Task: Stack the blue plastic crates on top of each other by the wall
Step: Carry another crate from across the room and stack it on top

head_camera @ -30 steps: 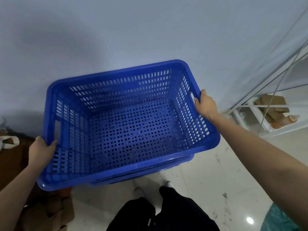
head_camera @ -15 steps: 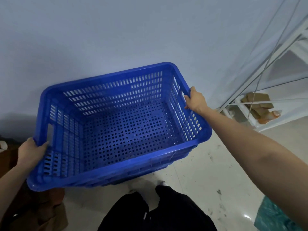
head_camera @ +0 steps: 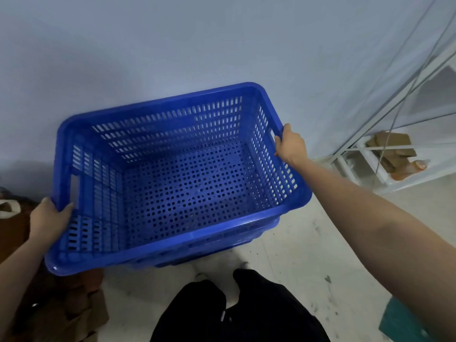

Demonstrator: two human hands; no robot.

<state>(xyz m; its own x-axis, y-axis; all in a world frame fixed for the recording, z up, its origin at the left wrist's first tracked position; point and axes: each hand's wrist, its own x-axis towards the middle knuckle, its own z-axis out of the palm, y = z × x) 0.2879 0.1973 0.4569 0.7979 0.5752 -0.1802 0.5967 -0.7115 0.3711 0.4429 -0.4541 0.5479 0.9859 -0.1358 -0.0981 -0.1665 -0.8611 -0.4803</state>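
A blue perforated plastic crate [head_camera: 180, 183] fills the middle of the view, empty, its far side close to the pale wall. My left hand [head_camera: 49, 215] grips its left rim by the handle slot. My right hand [head_camera: 291, 144] grips the right rim at the other handle slot. Under its front right edge the rim of a lower blue crate [head_camera: 222, 253] shows; the top crate appears to sit down into it, with most of the lower one hidden.
Brown cardboard and a bag [head_camera: 61, 304] lie on the floor at the left. A white metal rack [head_camera: 385, 164] with cardboard pieces stands at the right by the wall. My dark trouser legs [head_camera: 234, 309] are below. A teal object [head_camera: 414, 322] sits bottom right.
The crate has sunk lower, toward the wall, over the lower crate, with both hands still on its rims. The view has shifted slightly.
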